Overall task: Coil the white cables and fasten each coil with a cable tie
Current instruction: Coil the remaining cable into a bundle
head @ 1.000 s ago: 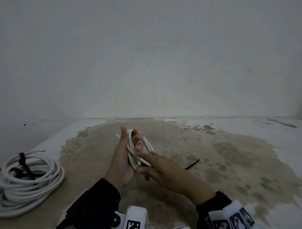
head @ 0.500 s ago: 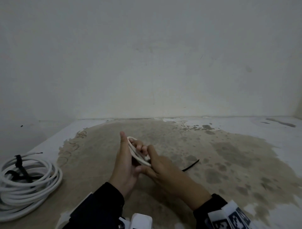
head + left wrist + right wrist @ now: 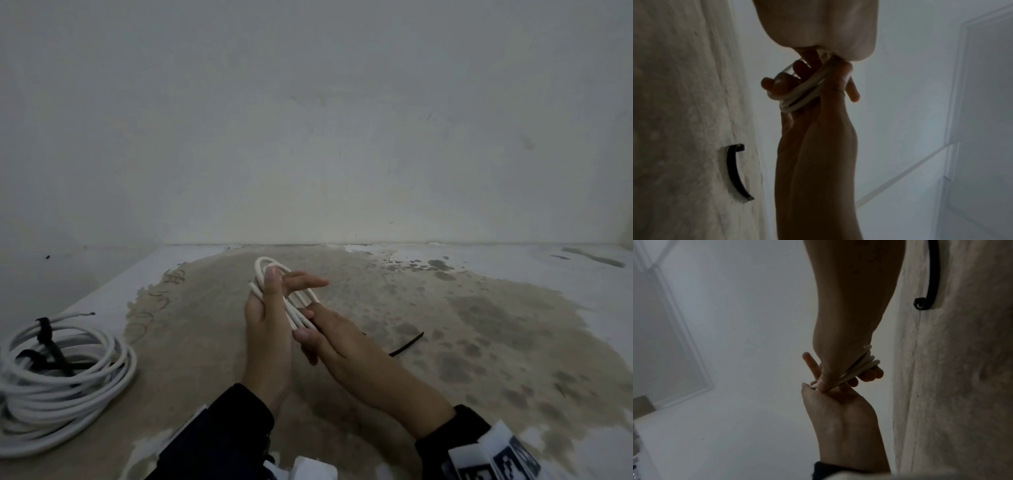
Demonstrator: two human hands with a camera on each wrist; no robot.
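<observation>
A small coil of white cable (image 3: 294,308) is held up over the stained tabletop. My left hand (image 3: 291,281) grips its upper part, thumb pressed over the strands and fingers stretched out through the loop. My right hand (image 3: 308,339) pinches the coil's lower end. The coil (image 3: 803,95) shows in the left wrist view wrapped between the fingers, and the same coil (image 3: 861,368) shows in the right wrist view. A loose black cable tie (image 3: 407,342) lies on the table just right of my right hand; the tie (image 3: 733,172) also appears in the left wrist view.
A large white cable coil (image 3: 65,377) bound with black ties (image 3: 44,335) lies at the table's left edge. A pale wall (image 3: 308,137) closes the back of the table. Brown stains cover the tabletop (image 3: 479,325).
The coil has been turned so its loop now stands above my left thumb. My left fingers have stretched out, and my right hand has slid down to the coil's lower end.
</observation>
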